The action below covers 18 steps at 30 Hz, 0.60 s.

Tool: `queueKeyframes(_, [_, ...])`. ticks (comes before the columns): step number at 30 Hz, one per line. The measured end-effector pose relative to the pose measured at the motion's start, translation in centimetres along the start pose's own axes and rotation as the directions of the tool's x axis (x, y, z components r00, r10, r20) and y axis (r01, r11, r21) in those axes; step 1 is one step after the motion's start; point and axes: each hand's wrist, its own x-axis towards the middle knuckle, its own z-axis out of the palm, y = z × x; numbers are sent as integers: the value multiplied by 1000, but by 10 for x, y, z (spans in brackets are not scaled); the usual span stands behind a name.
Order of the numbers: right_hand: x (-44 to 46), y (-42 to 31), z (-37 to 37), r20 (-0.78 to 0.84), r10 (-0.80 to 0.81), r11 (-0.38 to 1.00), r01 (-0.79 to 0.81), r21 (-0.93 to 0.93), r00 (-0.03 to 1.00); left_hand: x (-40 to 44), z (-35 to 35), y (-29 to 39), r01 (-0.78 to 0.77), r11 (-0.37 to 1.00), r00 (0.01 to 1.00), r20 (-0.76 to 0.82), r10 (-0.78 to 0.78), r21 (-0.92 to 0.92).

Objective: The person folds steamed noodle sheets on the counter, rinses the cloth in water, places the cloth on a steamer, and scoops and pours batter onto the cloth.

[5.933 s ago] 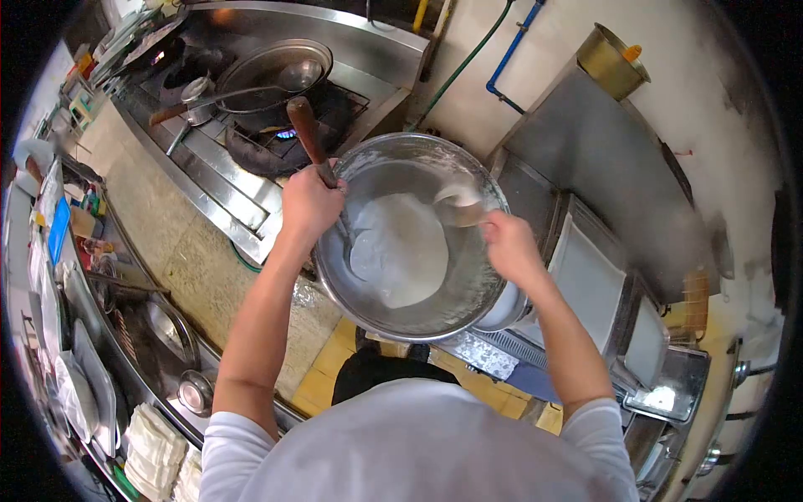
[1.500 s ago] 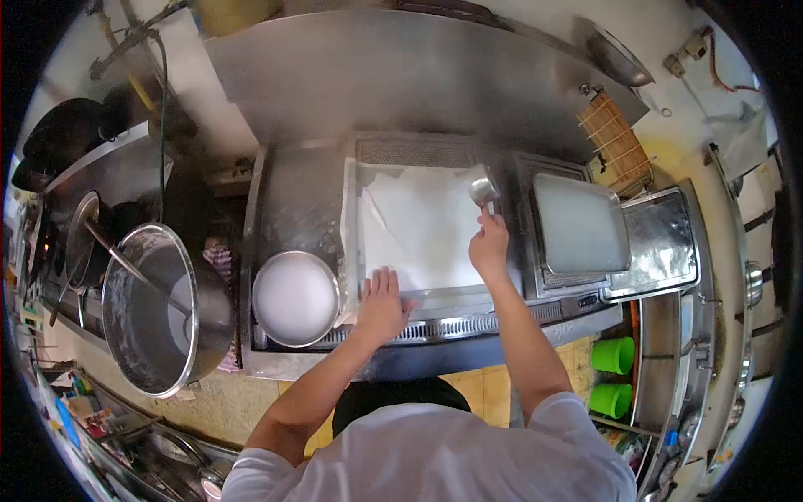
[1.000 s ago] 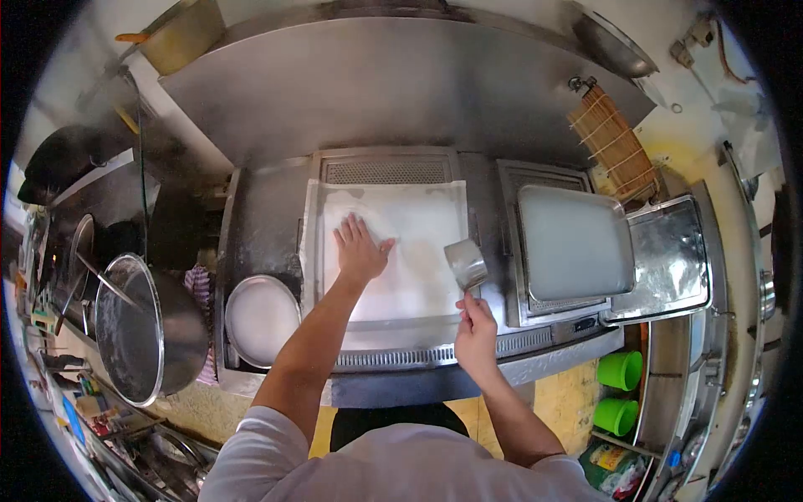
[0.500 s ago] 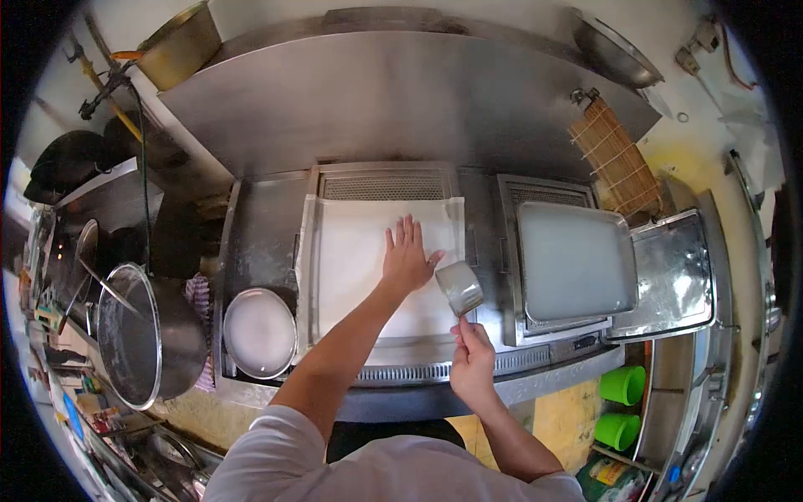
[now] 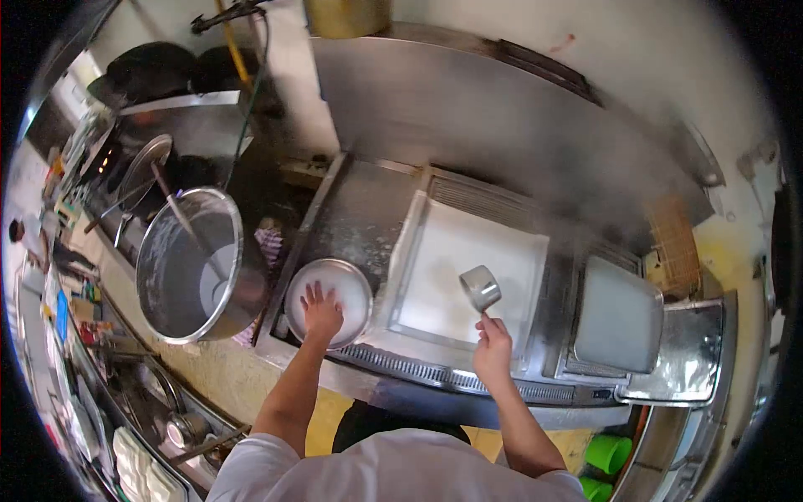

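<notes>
Over a round metal pan (image 5: 355,294) at the left of the counter is my left hand (image 5: 323,316), its fingers spread; whether it touches the pale contents I cannot tell. My right hand (image 5: 493,347) grips the handle of a small metal scoop (image 5: 481,288), which is over a white cloth. That cloth (image 5: 443,251) lies flat and smooth on a framed perforated panel. To the right, a rectangular tray (image 5: 619,314) holds a whitish layer. A large metal bowl (image 5: 180,268) with white liquid and a long-handled ladle (image 5: 174,201) stands further left.
A shiny flat tray (image 5: 682,351) sits at the far right, below a bamboo mat (image 5: 673,243). Green buckets (image 5: 608,453) are low at the right. Woks (image 5: 150,71) hang at the upper left, and another person (image 5: 42,243) is at the far left.
My left hand has left the white cloth and moved left to the round pan. My right hand still holds the scoop over the cloth. The view has turned toward the left.
</notes>
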Motion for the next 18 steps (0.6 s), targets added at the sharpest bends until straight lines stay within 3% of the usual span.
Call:
queueKeyframes(1, [0,-10,18,49,-4,998,1,69,999,-10,1,-17,-35,994,999,40,31,101])
queueKeyframes(3, [-3,-17,61,137,-39,965,2,263,990,-26,3,-46,-42,989,991,120,60,-144])
queueKeyframes(4, [-3,-34,77,251,39,945,-118,305,967,-32,-4,-58,-37,964,985,154,80,-264])
queueKeyframes(5, [-3,-52,95,369,111,913,-241,328,923,-42,-7,-60,-102,962,995,-21,100,-252])
queueKeyframes(7, [-2,-69,138,562,178,820,-437,369,808,-57,-33,-60,-69,934,997,-7,71,-351])
queueKeyframes(10, [-5,-76,211,659,203,779,-528,340,724,-80,-69,-56,-95,901,988,-149,34,-423])
queueKeyframes(11, [-4,-77,230,701,200,806,-522,280,685,-87,-81,-56,-126,897,977,-209,38,-425])
queueKeyframes(14, [-6,-64,293,701,216,838,-498,225,680,-114,-93,-62,-111,865,984,-175,28,-489])
queueKeyframes(16, [-9,-48,320,628,110,967,-228,111,771,-132,-98,-66,-99,846,987,-159,17,-524])
queueKeyframes(18, [-16,-47,333,565,-20,1000,25,-1,825,-149,-108,-71,-88,830,990,-143,10,-551])
